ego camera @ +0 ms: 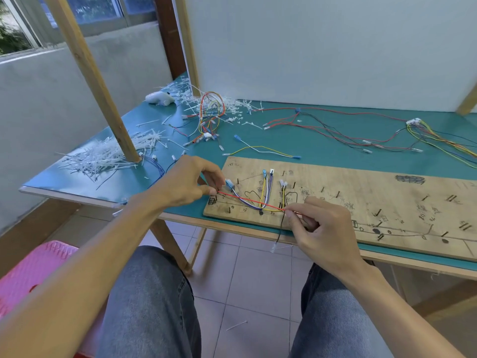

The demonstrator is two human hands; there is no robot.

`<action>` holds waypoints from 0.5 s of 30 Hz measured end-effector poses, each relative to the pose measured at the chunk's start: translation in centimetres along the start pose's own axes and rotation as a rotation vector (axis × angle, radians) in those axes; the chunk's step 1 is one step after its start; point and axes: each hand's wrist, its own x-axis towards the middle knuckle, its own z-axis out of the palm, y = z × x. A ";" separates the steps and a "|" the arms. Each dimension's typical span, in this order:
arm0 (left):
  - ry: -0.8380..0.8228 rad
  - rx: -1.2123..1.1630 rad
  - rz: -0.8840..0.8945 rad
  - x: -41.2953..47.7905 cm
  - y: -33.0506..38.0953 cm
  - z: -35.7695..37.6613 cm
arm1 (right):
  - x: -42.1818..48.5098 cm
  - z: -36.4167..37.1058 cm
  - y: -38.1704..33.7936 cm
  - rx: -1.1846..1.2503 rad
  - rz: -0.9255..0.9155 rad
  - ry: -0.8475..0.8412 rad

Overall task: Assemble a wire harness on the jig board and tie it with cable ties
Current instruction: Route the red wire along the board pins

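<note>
Both hands pinch red wire (pixel 247 200) taut over jig board (pixel 361 192): left hand (pixel 185 184), right hand (pixel 322 226)

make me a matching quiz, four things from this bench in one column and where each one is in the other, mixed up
1 thin red wire
2 heap of white plastic cable ties
3 thin black wire
4 pink plastic stool

a dangling over the wooden jig board's front edge
b pulled taut between left hand and right hand
c beside the left leg, below table height
d on the green table at the slanted wooden post's foot

Pairs: 1-b, 2-d, 3-a, 4-c
</note>
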 end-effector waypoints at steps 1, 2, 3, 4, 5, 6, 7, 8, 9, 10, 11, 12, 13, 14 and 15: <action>-0.013 0.018 0.003 0.2 0.1 -0.1 | 0.0 -0.1 -0.1 -0.021 -0.006 -0.018; -0.025 0.039 0.006 0.3 0.2 -0.1 | -0.1 -0.2 -0.3 -0.035 -0.010 -0.034; -0.035 0.070 0.015 0.3 0.3 -0.1 | -0.1 -0.4 -0.4 -0.039 -0.011 -0.047; -0.046 0.120 0.037 0.3 0.5 -0.1 | -0.2 -0.6 -0.5 -0.038 -0.011 -0.059; -0.057 0.195 0.074 0.3 0.7 0.0 | -0.2 -0.8 -0.6 -0.036 -0.014 -0.074; -0.065 0.287 0.125 0.2 1.0 0.1 | -0.3 -1.1 -0.8 -0.036 -0.018 -0.088; -0.068 0.382 0.175 0.1 1.2 0.3 | -0.3 -1.3 -1.0 -0.036 -0.023 -0.101; -0.062 0.458 0.214 0.0 1.5 0.3 | -0.3 -1.5 -1.1 -0.037 -0.025 -0.110; -0.052 0.507 0.238 -0.2 1.7 0.3 | -0.3 -1.6 -1.2 -0.042 -0.021 -0.115; -0.044 0.539 0.249 -0.4 1.9 0.3 | -0.3 -1.8 -1.3 -0.054 -0.011 -0.121; -0.053 0.568 0.251 -0.6 2.0 0.3 | -0.2 -1.9 -1.3 -0.074 0.005 -0.131; -0.078 0.597 0.242 -0.8 2.2 0.3 | -0.3 -2.0 -1.3 -0.105 0.025 -0.145; -0.102 0.624 0.230 -1.1 2.5 0.3 | -0.3 -2.0 -1.3 -0.139 0.050 -0.162; -0.118 0.655 0.226 -1.4 2.8 0.3 | -0.4 -1.9 -1.3 -0.164 0.084 -0.174; -0.114 0.698 0.233 -1.8 3.2 0.5 | -0.4 -1.9 -1.2 -0.165 0.130 -0.175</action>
